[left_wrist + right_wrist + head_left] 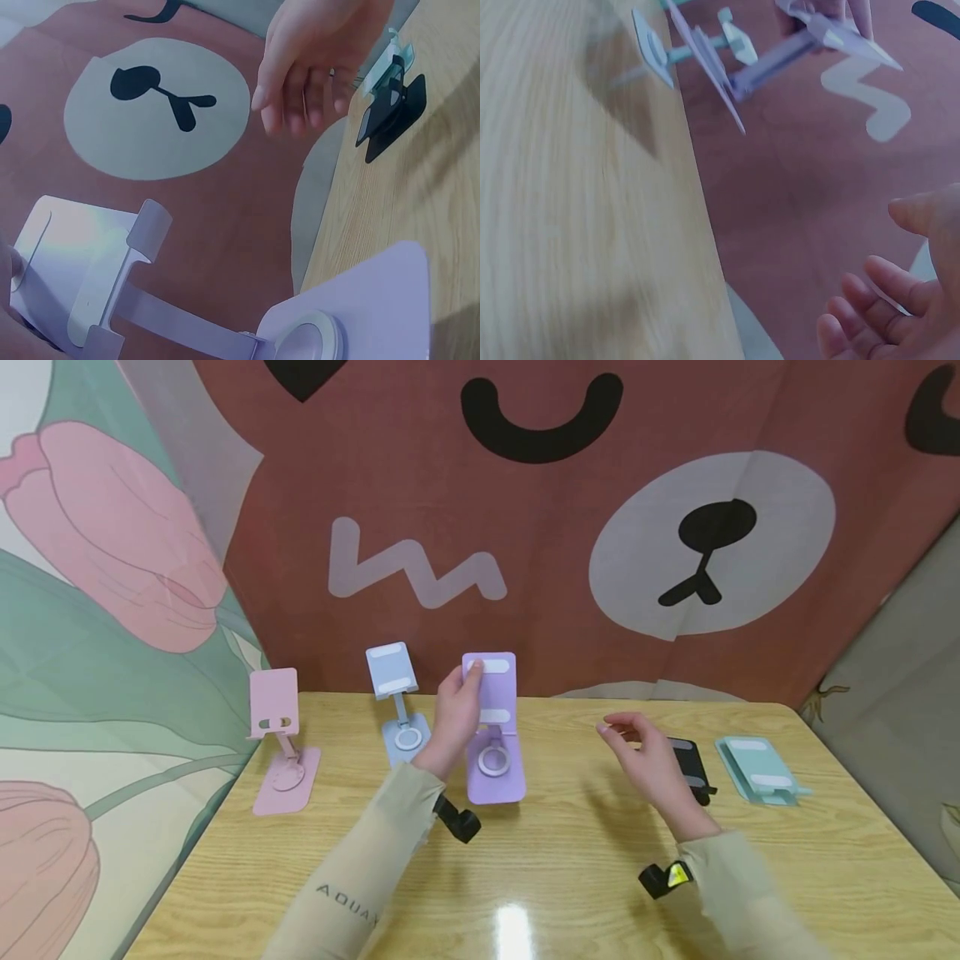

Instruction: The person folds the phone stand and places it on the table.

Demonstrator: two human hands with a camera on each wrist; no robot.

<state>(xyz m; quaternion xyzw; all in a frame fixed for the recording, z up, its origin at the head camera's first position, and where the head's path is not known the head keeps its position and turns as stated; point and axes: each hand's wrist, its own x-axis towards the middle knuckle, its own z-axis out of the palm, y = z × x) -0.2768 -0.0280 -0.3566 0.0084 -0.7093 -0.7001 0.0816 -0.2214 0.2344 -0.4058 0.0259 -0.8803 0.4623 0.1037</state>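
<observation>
My left hand [455, 710] grips a purple phone stand [498, 693] by its upper plate, the thumb across the front near the top white pad. The stand is unfolded, with its round-ringed base [375, 300] lower down and seemingly lifted off the table. Holding nothing, my right hand [648, 760] hovers with loosely bent fingers, in front of a folded black phone stand [692, 768] that it partly hides. In the right wrist view the fingers [885, 300] are apart and touch no thing.
On the wooden table [585, 877], an unfolded blue phone stand [392, 670] stands just left of the purple one. A pink phone stand [274, 702] is unfolded at far left. A folded mint-green phone stand [757, 768] lies at right. A printed cloth [420, 635] hangs behind.
</observation>
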